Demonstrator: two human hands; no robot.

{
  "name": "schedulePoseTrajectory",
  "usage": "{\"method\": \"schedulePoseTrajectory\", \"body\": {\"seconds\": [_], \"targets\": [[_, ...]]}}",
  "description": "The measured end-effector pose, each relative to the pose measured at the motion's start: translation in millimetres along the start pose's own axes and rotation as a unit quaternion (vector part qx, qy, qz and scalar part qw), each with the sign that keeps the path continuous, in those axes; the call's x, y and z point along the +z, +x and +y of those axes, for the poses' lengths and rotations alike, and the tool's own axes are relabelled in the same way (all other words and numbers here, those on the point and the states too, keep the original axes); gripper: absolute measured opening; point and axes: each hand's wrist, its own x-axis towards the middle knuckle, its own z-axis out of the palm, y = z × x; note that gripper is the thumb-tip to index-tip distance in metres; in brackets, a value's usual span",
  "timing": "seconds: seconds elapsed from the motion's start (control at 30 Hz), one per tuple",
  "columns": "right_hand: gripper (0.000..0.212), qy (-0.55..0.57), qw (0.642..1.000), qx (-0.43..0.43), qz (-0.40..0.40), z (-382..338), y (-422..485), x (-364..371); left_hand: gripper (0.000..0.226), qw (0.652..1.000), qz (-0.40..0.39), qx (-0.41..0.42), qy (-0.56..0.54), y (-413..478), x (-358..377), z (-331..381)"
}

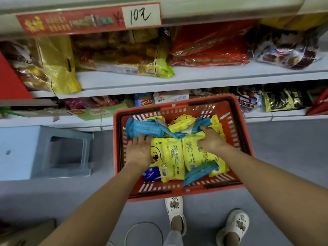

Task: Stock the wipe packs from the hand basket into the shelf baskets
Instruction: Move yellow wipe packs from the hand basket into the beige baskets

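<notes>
A red hand basket (pixel 237 125) stands on the floor in front of me, holding several yellow wipe packs (pixel 174 157) and some blue wipe packs (pixel 142 127). My left hand (pixel 139 151) reaches into the basket, its fingers curled on the near edge of the big blue pack at the left. My right hand (pixel 211 139) is also inside, its fingers dug in among yellow packs beside another blue pack (pixel 204 122). A further blue pack (pixel 200 172) lies tilted near the basket's front. No shelf baskets show in this view.
White shelves (pixel 195 75) with snack bags rise behind the basket, under a red price sign (pixel 88 20). A pale blue plastic stool (pixel 44 151) stands at the left. My feet in white clogs (pixel 175 210) are right behind the basket on the grey floor.
</notes>
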Motion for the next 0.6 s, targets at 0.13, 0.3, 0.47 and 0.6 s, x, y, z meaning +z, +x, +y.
{"method": "schedulePoseTrajectory", "body": {"seconds": [0.13, 0.3, 0.47, 0.6], "targets": [[0.035, -0.058, 0.997, -0.025, 0.048, 3.4, 2.5, -0.3, 0.068, 0.998, -0.049, -0.032, 0.021, 6.2, -9.5, -3.9], [0.019, -0.012, 0.993, -0.092, 0.076, 22.0, -26.3, -11.9, 0.045, 0.989, -0.039, -0.031, -0.142, -14.3, -27.1, -10.3], [0.018, 0.160, 0.961, -0.173, 0.145, 28.9, -84.7, -39.0, 0.044, 0.839, 0.019, -0.124, -0.530, -59.9, -64.0, 15.3], [0.015, 0.227, 0.909, -0.199, 0.289, 15.5, -142.4, -72.5, 0.059, 0.748, 0.053, -0.155, -0.643, -86.5, -88.6, 72.6]]}}
